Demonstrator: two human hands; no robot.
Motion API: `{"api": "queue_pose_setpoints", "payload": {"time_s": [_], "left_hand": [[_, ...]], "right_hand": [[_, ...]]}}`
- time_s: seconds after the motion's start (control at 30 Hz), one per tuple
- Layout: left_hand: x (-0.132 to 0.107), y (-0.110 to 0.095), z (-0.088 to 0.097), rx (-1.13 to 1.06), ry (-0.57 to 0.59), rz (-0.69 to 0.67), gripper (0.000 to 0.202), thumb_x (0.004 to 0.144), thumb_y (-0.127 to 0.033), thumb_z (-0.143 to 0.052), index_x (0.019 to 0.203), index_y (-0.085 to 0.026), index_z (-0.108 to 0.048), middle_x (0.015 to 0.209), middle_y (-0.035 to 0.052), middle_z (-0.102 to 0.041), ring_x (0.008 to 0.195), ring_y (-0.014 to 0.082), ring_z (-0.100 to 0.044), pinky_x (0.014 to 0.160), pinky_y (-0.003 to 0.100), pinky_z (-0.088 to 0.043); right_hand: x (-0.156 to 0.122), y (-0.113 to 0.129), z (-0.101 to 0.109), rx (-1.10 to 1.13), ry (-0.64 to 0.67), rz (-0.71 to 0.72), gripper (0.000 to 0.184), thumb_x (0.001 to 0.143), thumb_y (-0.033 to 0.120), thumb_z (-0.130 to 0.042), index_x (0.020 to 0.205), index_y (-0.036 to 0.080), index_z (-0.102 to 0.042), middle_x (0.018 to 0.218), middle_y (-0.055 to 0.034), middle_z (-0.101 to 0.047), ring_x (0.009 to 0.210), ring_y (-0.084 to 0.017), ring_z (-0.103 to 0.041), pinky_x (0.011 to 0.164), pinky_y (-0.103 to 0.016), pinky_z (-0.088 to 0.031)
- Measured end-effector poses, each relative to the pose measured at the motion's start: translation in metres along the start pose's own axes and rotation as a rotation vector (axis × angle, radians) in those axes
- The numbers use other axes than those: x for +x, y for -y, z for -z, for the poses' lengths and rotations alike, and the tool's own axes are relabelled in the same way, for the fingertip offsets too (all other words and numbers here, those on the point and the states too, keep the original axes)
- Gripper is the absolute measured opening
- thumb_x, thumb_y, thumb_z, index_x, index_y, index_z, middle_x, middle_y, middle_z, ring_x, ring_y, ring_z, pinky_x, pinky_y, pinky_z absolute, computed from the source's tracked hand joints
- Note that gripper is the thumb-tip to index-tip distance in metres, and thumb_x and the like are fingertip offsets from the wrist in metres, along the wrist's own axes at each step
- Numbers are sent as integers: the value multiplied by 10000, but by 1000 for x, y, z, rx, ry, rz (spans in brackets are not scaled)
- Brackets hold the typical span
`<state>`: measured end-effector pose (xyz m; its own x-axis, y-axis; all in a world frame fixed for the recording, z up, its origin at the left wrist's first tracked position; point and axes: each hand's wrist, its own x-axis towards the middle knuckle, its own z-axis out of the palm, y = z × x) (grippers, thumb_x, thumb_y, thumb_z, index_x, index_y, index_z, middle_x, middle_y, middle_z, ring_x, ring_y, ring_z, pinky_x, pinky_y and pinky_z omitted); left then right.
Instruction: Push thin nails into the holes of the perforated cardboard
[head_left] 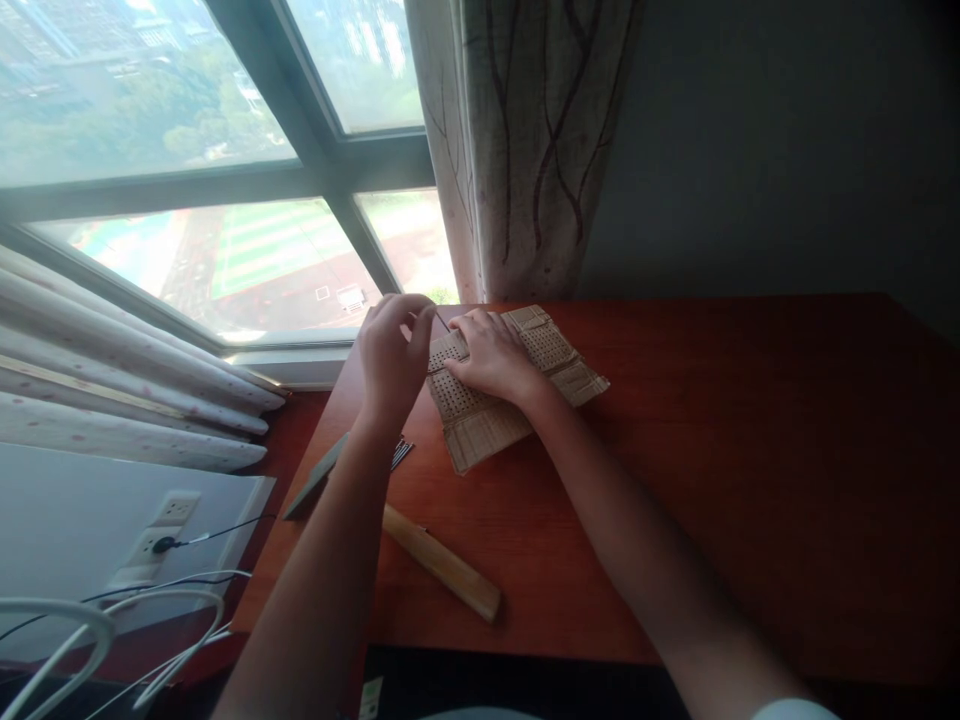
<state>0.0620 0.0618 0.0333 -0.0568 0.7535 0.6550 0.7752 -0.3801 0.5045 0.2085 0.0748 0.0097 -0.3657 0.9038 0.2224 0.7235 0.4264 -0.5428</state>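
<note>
A sheet of brown corrugated cardboard lies on the table, its middle punched with rows of small holes. My right hand rests on the sheet with fingers spread, covering part of the holes. Just left of it, my left hand pinches a thin dark rod that slants down toward the cardboard's far left edge. Whether its tip enters a hole is hidden by my right hand. Several similar thin metal rods lie beside my left forearm.
A flat wooden bar lies nearer me, one end behind my left forearm. A grey-green flat piece sits at the left edge of the reddish table. Window, curtains, a wall socket and white cables border it.
</note>
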Motion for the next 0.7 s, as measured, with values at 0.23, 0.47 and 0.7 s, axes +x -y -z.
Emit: {"api": "queue_pose_setpoints", "payload": {"time_s": [0.23, 0.47, 0.7], "left_hand": [[-16, -24, 59, -15, -46, 22, 98, 915, -278, -641, 939, -201, -696, 917, 20, -736, 788, 134, -668, 711, 263, -514], [-104, 14, 82, 182, 358, 82, 110, 907, -289, -621, 920, -208, -695, 819, 5, -707, 708, 148, -630, 664, 267, -481], [-135, 27, 78, 348, 548, 68, 224, 959, -338, -524, 1021, -214, -699, 992, 58, -744, 824, 209, -683, 726, 315, -486]], "right_hand": [[0, 0, 1, 1, 12, 2, 464, 855, 327, -654, 1289, 164, -623, 1304, -125, -618, 1238, -309, -515, 1069, -451, -393], [-1, -1, 1, 3, -2, 16, 474, 853, 323, -670, 1297, 166, -617, 1317, -128, -614, 1252, -304, -512, 1090, -448, -380], [-2, 0, 1, 10, -6, 14, 429, 862, 314, -660, 1265, 171, -631, 1293, -123, -621, 1230, -291, -521, 1072, -437, -396]]}}
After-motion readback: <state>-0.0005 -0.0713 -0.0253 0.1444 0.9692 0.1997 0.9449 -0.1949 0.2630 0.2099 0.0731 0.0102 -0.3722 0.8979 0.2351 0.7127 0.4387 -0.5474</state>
